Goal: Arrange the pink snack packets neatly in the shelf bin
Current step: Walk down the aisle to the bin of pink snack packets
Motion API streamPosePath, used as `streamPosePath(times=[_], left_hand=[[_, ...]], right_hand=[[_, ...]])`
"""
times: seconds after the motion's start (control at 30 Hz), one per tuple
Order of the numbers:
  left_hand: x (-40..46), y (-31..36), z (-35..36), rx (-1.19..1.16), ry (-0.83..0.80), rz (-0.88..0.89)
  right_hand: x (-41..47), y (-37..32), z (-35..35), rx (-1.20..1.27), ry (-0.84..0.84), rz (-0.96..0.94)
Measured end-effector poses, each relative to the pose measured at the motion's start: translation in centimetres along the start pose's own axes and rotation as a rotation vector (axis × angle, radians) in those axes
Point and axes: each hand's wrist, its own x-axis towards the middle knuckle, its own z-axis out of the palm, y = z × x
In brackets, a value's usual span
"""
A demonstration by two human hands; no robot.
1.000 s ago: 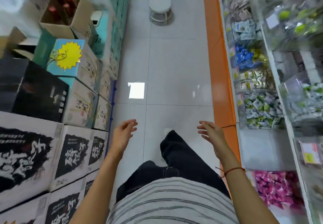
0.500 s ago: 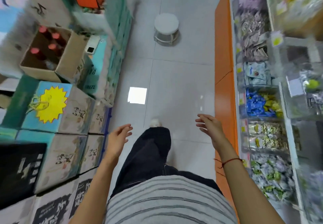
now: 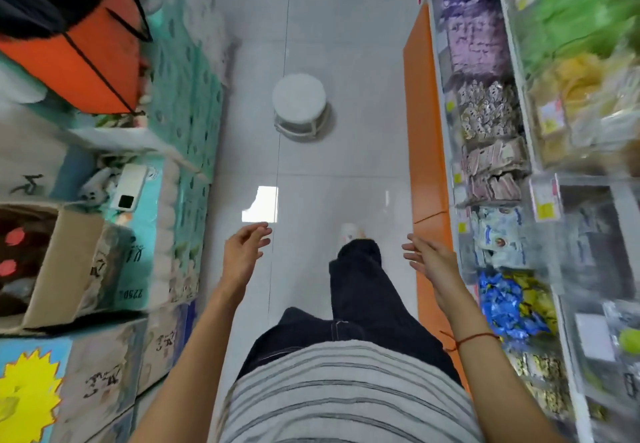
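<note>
- A pale tiled floor (image 3: 329, 44) is seen running down the middle of an aisle.
- The right side is taken up by a shelf (image 3: 429, 131) with an orange front, its clear bins filled with purple, grey, blue and yellow packets; no pink snack packets can be made out in this view, so their place cannot be told.
- The left side is lined with stacked cartons (image 3: 104, 366), one marked with a yellow starburst, and an open cardboard box (image 3: 52, 269) is set on top.
- A round white stool (image 3: 299, 110) is stood on the floor further along the aisle.
- A dark trouser leg (image 3: 360, 280) is stretched forward below a striped shirt.
- The right hand (image 3: 431, 257) is held out near the shelf edge, fingers spread and slack, nothing gripped.
- The left hand (image 3: 244, 250) is held out over the floor, fingers loosely apart, nothing gripped.
</note>
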Motion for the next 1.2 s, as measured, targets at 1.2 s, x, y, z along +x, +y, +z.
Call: streamPosePath(times=[1.2], left_hand=[[52.6, 54.1, 36.8, 0.649, -0.485, 0.256]], right_hand=[[47.6, -48.0, 0.8, -0.482, 0.066, -0.091]])
